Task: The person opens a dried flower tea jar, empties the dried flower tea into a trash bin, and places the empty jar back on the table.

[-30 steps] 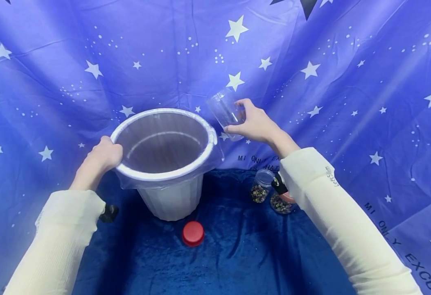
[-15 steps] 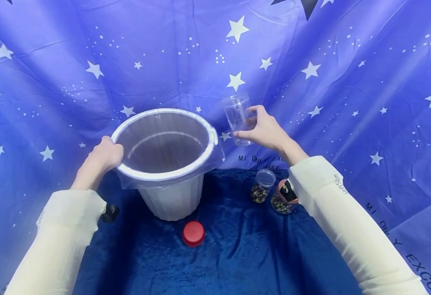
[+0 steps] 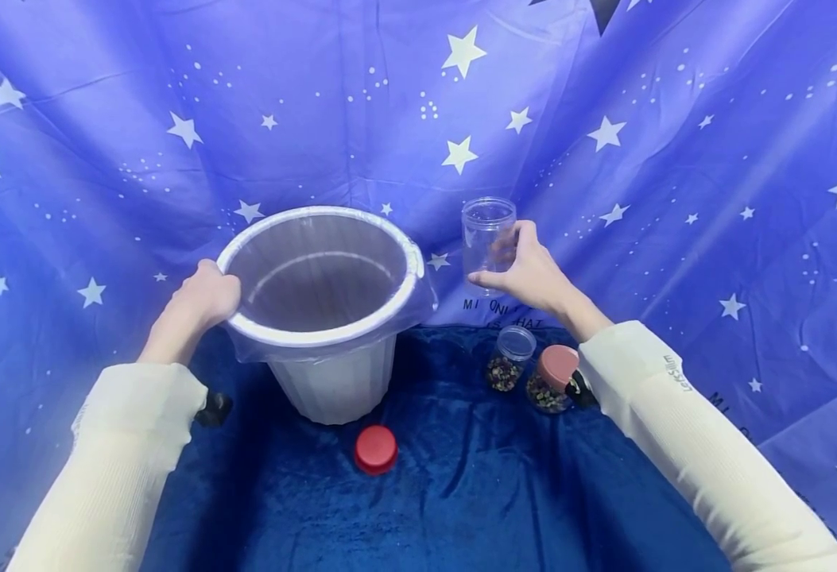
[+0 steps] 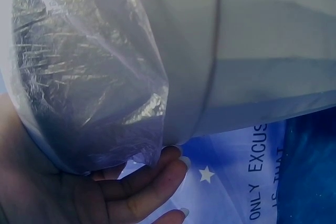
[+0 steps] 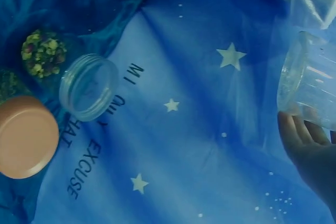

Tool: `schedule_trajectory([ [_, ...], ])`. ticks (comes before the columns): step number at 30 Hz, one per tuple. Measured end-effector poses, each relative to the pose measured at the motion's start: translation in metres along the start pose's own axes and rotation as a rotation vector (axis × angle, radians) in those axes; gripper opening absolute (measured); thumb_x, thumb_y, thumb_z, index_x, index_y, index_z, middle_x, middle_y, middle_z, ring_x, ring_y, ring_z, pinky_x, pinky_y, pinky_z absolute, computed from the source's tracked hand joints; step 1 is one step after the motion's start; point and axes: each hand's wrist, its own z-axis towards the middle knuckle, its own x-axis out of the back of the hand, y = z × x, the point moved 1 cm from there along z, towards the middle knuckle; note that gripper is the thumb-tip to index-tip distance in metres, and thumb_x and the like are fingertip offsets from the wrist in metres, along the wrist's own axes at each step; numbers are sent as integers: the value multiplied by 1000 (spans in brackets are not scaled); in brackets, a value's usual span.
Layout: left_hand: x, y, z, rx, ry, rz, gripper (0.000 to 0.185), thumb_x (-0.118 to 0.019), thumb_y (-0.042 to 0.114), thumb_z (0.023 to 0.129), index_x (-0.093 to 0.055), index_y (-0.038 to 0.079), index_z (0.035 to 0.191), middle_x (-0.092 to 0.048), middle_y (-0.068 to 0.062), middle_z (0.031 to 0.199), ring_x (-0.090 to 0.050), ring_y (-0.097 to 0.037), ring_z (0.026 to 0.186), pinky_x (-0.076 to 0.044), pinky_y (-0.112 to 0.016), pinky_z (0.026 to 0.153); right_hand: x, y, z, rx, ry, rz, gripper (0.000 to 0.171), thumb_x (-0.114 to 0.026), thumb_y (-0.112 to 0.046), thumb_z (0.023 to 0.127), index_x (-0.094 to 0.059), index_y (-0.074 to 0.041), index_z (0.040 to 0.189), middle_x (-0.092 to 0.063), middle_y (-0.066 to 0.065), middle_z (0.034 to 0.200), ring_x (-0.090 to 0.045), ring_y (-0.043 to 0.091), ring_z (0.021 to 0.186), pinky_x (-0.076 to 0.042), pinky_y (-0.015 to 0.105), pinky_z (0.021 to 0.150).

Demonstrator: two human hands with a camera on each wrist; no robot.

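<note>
Right hand (image 3: 532,274) grasping empty clear plastic jar (image 3: 488,238), upright in the air, just right of white plastic-lined bucket (image 3: 321,314). Left hand (image 3: 203,298) clenched on bucket rim. Below jar: open lidless jar with dried bits (image 3: 509,359), pink-lidded jar (image 3: 552,380); red round lid (image 3: 375,449) nearer.

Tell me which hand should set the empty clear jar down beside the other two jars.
Right. The right hand already grips the empty clear jar, directly above the open jar and the pink-lidded jar. The left hand is busy holding the bucket by its rim.
</note>
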Motion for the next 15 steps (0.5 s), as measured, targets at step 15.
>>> schedule_trajectory([
  [15, 1, -1, 1, 10, -2, -8, 64, -23, 25, 93, -16, -16, 142, -43, -35, 124, -43, -50, 118, -36, -65, 101, -9, 44, -15, 21, -43, 10, 96, -79, -41, 81, -16, -9, 147, -56, 19, 130, -57, 34, 119, -49, 51, 95],
])
